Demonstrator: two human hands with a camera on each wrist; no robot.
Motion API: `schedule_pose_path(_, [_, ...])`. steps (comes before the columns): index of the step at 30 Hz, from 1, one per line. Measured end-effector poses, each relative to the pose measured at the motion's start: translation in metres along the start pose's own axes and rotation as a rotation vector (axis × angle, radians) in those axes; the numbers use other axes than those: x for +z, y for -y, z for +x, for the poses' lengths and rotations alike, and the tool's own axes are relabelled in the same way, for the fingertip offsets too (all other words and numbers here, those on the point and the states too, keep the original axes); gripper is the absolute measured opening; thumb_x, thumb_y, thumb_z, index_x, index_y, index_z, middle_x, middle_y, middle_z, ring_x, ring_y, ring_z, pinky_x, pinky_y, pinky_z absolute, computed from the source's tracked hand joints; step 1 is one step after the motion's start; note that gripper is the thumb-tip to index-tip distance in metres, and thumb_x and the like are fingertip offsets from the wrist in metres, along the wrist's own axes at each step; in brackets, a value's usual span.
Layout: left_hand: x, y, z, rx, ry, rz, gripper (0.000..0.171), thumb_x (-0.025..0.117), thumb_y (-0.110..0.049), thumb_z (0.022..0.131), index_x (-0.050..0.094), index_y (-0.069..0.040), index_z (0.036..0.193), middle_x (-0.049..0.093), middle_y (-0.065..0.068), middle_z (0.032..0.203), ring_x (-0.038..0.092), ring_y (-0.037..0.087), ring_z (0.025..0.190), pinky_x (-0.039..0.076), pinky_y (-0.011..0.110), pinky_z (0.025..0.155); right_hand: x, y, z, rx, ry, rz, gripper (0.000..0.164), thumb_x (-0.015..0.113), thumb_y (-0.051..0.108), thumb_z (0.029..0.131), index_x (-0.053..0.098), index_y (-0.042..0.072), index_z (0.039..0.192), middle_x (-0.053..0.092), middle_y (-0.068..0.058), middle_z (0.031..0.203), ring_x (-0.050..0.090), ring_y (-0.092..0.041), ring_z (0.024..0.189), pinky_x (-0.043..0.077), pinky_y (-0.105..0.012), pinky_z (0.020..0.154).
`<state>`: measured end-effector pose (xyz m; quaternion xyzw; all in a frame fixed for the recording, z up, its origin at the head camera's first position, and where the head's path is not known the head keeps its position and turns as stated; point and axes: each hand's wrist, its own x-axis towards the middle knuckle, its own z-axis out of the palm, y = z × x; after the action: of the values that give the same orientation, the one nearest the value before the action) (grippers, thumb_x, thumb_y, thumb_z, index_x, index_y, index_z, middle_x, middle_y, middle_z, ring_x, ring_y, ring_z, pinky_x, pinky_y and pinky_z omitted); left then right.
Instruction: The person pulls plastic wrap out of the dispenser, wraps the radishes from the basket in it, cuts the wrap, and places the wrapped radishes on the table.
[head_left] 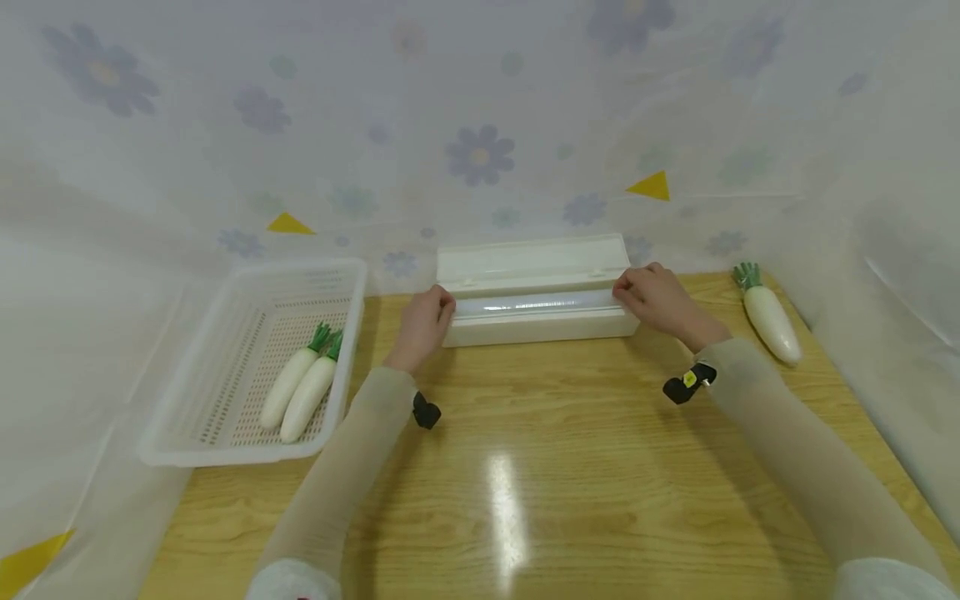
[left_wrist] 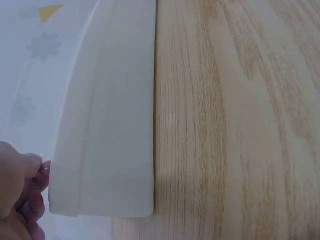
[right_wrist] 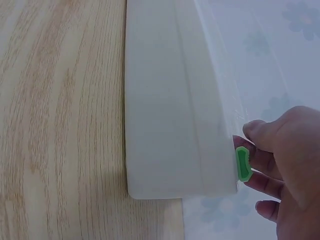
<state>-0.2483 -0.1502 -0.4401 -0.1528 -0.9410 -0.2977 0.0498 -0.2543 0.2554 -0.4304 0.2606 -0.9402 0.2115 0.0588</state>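
Apparent film-drawing step: left hand (head_left: 426, 327) and right hand (head_left: 658, 302) pinch clear plastic film (head_left: 536, 303) at white oblong box (head_left: 540, 329); even pull needed next.

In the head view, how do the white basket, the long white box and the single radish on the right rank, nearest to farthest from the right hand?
1. Long white box: right by the right hand.
2. Single radish: off to the right.
3. White basket: far left, beyond the box.
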Motion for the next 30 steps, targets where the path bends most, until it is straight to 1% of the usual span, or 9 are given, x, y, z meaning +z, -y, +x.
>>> schedule_pose_path(4, [-0.001, -0.002, 0.001, 0.024, -0.028, -0.071, 0.016, 0.051, -0.010, 0.110, 0.058, 0.000, 0.121, 0.070, 0.017, 0.106, 0.064, 0.030, 0.085, 0.054, 0.043, 0.076, 0.001, 0.003, 0.001, 0.054, -0.013, 0.059, 0.019, 0.054, 0.014, 0.110, 0.065, -0.001, 0.109, 0.072, -0.018, 0.101, 0.054, -0.041, 0.102, 0.042, -0.059, 0.092])
schedule_pose_path(8, [-0.001, 0.000, 0.002, 0.061, -0.052, -0.152, 0.017, 0.051, -0.008, 0.110, 0.060, -0.003, 0.124, 0.069, 0.017, 0.109, 0.063, 0.029, 0.084, 0.052, 0.042, 0.074, -0.003, 0.005, 0.003, 0.052, -0.015, 0.111, 0.018, 0.053, 0.011, 0.110, 0.064, -0.004, 0.110, 0.071, -0.020, 0.102, 0.053, -0.038, 0.096, 0.043, -0.056, 0.084])
schedule_pose_path(11, [0.000, 0.003, 0.002, 0.055, -0.043, -0.229, 0.021, 0.050, -0.007, 0.110, 0.066, -0.002, 0.122, 0.068, 0.017, 0.111, 0.064, 0.028, 0.087, 0.054, 0.041, 0.076, -0.005, 0.004, 0.004, 0.030, -0.017, 0.110, 0.016, 0.056, 0.009, 0.108, 0.065, -0.004, 0.110, 0.070, -0.020, 0.101, 0.054, -0.036, 0.093, 0.043, -0.054, 0.084])
schedule_pose_path(14, [0.000, 0.005, 0.002, 0.031, -0.032, -0.284, 0.023, 0.051, -0.005, 0.110, 0.069, 0.001, 0.122, 0.068, 0.018, 0.112, 0.067, 0.029, 0.091, 0.057, 0.041, 0.080, -0.007, 0.004, 0.005, 0.032, -0.024, 0.080, 0.014, 0.059, 0.009, 0.107, 0.067, -0.002, 0.110, 0.068, -0.016, 0.096, 0.055, -0.033, 0.087, 0.044, -0.051, 0.081])
schedule_pose_path(17, [-0.001, 0.006, 0.002, 0.018, -0.030, -0.292, 0.022, 0.056, -0.006, 0.107, 0.070, 0.002, 0.122, 0.069, 0.019, 0.113, 0.069, 0.030, 0.098, 0.058, 0.042, 0.087, -0.008, 0.005, 0.005, 0.040, -0.022, 0.033, 0.015, 0.059, 0.012, 0.107, 0.067, 0.000, 0.111, 0.067, -0.013, 0.089, 0.056, -0.031, 0.082, 0.045, -0.049, 0.077])
schedule_pose_path(21, [-0.001, 0.006, 0.002, 0.003, -0.020, -0.293, 0.021, 0.067, -0.009, 0.102, 0.070, 0.003, 0.120, 0.069, 0.018, 0.114, 0.068, 0.031, 0.103, 0.057, 0.042, 0.092, -0.008, 0.008, 0.004, 0.070, 0.016, 0.004, 0.018, 0.056, 0.015, 0.109, 0.064, 0.001, 0.115, 0.065, -0.012, 0.085, 0.056, -0.030, 0.079, 0.046, -0.048, 0.074])
schedule_pose_path(25, [-0.002, 0.006, 0.003, 0.003, -0.029, -0.277, 0.017, 0.068, -0.008, 0.102, 0.069, 0.002, 0.115, 0.069, 0.017, 0.110, 0.067, 0.030, 0.100, 0.057, 0.042, 0.090, -0.008, 0.010, 0.007, 0.107, 0.063, 0.045, 0.018, 0.056, 0.015, 0.109, 0.063, -0.001, 0.113, 0.066, -0.014, 0.092, 0.056, -0.031, 0.084, 0.046, -0.050, 0.080])
schedule_pose_path(28, [-0.003, 0.006, 0.003, 0.003, -0.047, -0.271, 0.012, 0.066, -0.008, 0.103, 0.068, 0.000, 0.112, 0.069, 0.016, 0.108, 0.066, 0.029, 0.097, 0.056, 0.042, 0.087, -0.006, 0.011, 0.009, 0.123, 0.092, 0.059, 0.016, 0.063, 0.015, 0.105, 0.063, -0.001, 0.106, 0.067, -0.014, 0.095, 0.058, -0.032, 0.088, 0.045, -0.053, 0.089])
schedule_pose_path(30, [-0.003, 0.006, 0.003, -0.002, -0.055, -0.272, 0.013, 0.065, -0.008, 0.103, 0.068, 0.000, 0.114, 0.069, 0.015, 0.106, 0.065, 0.028, 0.094, 0.055, 0.042, 0.084, -0.005, 0.011, 0.010, 0.127, 0.093, 0.046, 0.015, 0.068, 0.014, 0.102, 0.064, 0.000, 0.102, 0.067, -0.014, 0.095, 0.058, -0.033, 0.091, 0.045, -0.055, 0.091])
